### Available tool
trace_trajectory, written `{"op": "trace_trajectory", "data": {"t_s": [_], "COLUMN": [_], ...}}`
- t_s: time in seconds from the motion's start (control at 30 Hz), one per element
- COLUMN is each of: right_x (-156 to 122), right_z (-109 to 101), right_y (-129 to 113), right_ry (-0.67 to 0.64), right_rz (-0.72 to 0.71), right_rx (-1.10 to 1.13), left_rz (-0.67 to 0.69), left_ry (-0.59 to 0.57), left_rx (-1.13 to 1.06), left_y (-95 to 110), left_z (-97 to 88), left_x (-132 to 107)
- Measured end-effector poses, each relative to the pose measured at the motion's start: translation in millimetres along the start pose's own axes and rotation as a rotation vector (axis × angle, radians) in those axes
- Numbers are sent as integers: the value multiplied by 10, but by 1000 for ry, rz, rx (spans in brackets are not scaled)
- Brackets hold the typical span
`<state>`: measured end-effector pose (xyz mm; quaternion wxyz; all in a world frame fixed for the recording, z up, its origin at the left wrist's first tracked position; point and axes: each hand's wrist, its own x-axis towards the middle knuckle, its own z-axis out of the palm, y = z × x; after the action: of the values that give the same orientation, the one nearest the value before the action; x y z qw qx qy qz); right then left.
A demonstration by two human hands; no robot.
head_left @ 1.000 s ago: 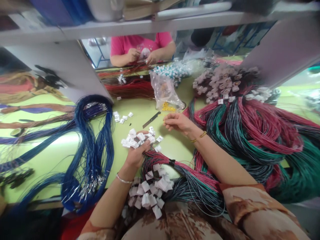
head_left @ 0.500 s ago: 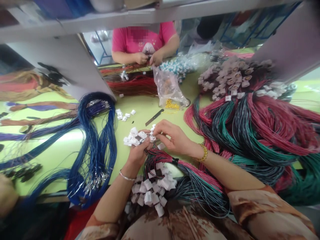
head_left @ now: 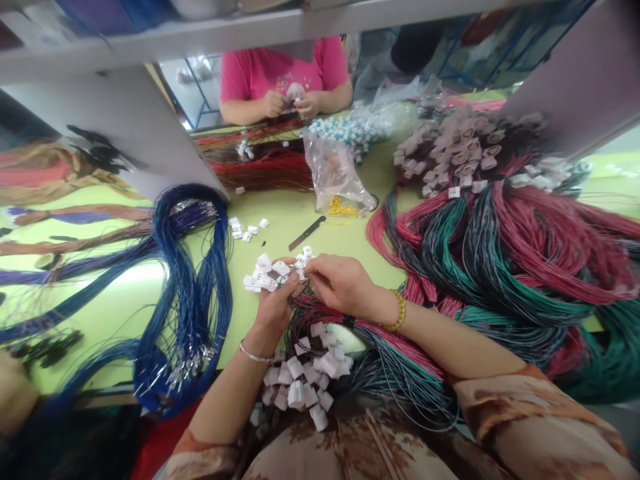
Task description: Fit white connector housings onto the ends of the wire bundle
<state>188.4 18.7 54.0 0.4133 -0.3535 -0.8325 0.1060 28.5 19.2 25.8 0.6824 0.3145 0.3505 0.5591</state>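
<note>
My left hand (head_left: 277,298) is closed around the wires of a bunch of white connectors (head_left: 265,273), which fan out above the thumb. Against the same bunch, the fingers of my right hand (head_left: 340,283) pinch together at one connector (head_left: 304,256); the fingertips partly hide what they grip. From below the hands a bundle of red, black and green wires (head_left: 387,347) runs to the right. More white connectors (head_left: 296,393) on wires lie close to my body, below my left wrist.
Beyond my hands lie a knife (head_left: 307,233), loose white connectors (head_left: 246,230) and a plastic bag with yellow pieces (head_left: 340,203). Blue wires (head_left: 175,300) lie left; red, black and green wires (head_left: 500,253) are heaped right. Across the table, a person in pink (head_left: 285,80) handles small parts.
My right hand has turned slightly, its knuckles lower and its fingers closer together at the connectors. My left hand keeps its hold. Across the table, the person's hands have risen a little.
</note>
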Motion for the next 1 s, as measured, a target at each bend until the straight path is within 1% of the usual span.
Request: {"op": "trace_trajectory", "data": {"t_s": [0.1,0.2,0.33,0.4,0.5,0.53,0.57,0.67,0.77,0.87,1.0], "right_x": [-18,-18,-8,1,15,18,21,25,27,-1,-93], "right_z": [58,72,36,8,-26,-31,-32,-18,-1,30,153], "right_y": [6,-3,-19,-23,-29,-30,-32,-34,-37,-60,-128], "right_ry": [18,21,5,1,-1,3,10,21,-9,-26,-35], "right_rz": [-28,-9,3,53,205,227,221,133,59,12,37], "right_rx": [-57,-67,-58,-4,151,172,165,44,0,-1,-30], "left_rz": [22,78,139,127,89,81,75,75,109,151,218], "left_ry": [54,95,105,89,54,44,34,11,16,54,181], "left_rx": [-11,44,143,137,117,112,109,118,165,186,230], "left_y": [-32,-80,-120,-118,-99,-92,-86,-82,-100,-138,-197], "left_z": [1,-37,-91,-97,-95,-96,-99,-113,-116,-104,-110], "left_x": [4,5,7,11,20,23,26,34,34,27,23]}}
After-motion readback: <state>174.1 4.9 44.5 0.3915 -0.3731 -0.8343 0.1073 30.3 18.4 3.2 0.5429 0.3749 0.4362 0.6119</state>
